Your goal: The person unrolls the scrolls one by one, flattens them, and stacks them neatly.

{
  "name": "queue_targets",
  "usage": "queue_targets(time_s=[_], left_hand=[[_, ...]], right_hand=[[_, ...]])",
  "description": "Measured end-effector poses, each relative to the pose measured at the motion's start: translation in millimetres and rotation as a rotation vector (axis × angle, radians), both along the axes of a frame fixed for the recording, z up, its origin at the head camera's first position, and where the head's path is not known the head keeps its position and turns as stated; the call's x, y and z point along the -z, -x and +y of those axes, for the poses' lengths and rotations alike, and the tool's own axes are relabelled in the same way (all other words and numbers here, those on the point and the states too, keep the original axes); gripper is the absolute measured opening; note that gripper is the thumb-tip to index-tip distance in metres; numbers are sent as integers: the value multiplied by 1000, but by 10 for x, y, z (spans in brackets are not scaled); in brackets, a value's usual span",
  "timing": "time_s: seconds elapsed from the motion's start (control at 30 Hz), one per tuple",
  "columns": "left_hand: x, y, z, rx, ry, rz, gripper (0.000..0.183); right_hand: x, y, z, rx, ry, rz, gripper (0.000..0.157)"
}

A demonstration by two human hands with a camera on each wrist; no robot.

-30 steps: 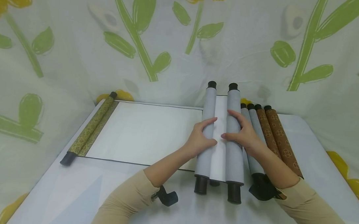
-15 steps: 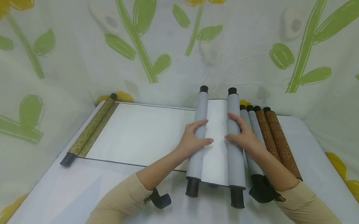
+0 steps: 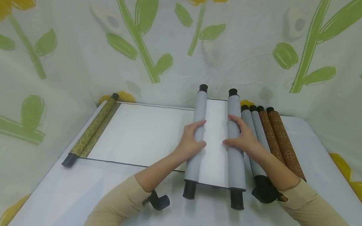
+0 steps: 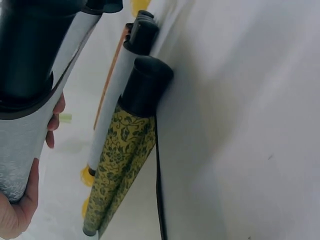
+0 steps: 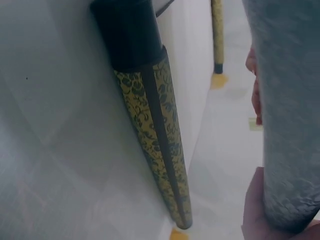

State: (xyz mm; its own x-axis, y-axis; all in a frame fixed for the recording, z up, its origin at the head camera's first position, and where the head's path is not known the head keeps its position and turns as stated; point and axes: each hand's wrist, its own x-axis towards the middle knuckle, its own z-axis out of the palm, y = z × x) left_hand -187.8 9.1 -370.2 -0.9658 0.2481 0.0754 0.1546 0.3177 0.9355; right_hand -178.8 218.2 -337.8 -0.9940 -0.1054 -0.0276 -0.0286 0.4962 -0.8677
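Observation:
A grey hanging scroll (image 3: 214, 164) is held above the table, partly unrolled, with a white strip showing between its two dark-capped rolls. My left hand (image 3: 189, 141) grips the left roll (image 3: 192, 168), thumb and fingers curled round it. Around the right roll (image 3: 236, 171) curls my right hand (image 3: 244, 137). Beneath lies a second scroll, its white sheet (image 3: 144, 135) spread out and its olive floral roll (image 3: 92, 130) at the far left. The wrist views show this scroll's other floral roll (image 4: 125, 155) under the grey scroll, apart from it.
Two grey rolled scrolls (image 3: 259, 129) and two brown patterned ones (image 3: 284, 140) lie side by side on the right of the white table (image 3: 300, 137). Floral curtain (image 3: 246, 45) hangs behind. A black wrist camera (image 3: 160, 202) sits below my left forearm.
My left hand has moved left with the left roll, so the white strip between the rolls is wider. The right hand stays nearly in place. The lower scroll has not moved.

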Motion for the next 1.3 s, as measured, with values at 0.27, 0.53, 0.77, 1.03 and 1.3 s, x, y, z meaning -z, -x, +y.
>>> queue_targets(time_s=[0.27,0.53,0.77,1.03,1.3], left_hand=[[-24,16,-108,-31,18,-71,64],[3,58,-198,-47,14,-40,71],[-5,85,-274,-53,52,-48,73],[13,96,-333,-61,75,-33,74],[47,116,-398,-63,96,-33,61]], right_hand=[[-2,11,90,-54,57,-1,85],[11,10,58,14,37,15,93],[38,25,24,30,4,34,100],[48,31,18,23,10,20,98],[55,9,76,49,-10,-15,89]])
